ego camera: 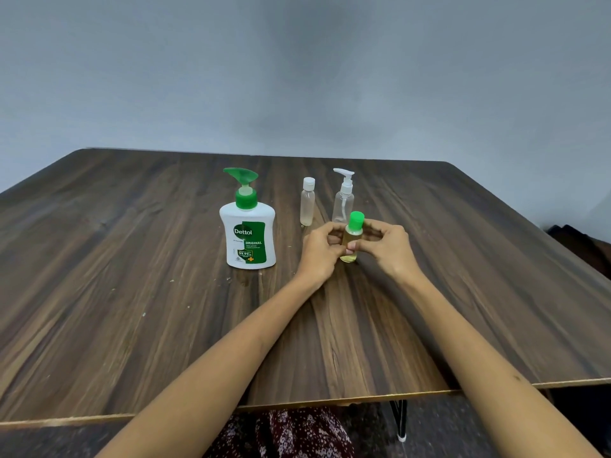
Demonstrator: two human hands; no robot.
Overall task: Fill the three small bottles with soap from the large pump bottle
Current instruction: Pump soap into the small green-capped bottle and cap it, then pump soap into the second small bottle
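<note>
The large white pump bottle (pixel 248 234) with a green pump and a green label stands on the wooden table (pixel 132 276), left of centre. To its right, a small clear bottle with a green cap (pixel 352 238) holds yellowish liquid and stands upright. My left hand (pixel 319 251) and my right hand (pixel 385 244) pinch it from both sides with their fingertips. Behind it stand a small clear bottle with a white cap (pixel 307 201) and a small clear bottle with a white pump (pixel 344 196); both look nearly empty.
The table's front edge (pixel 330 399) runs close to my body, with a patterned cloth (pixel 291 431) and a table leg (pixel 400 421) below it. A grey wall rises behind the table. Something dark lies beyond the right edge (pixel 575 242).
</note>
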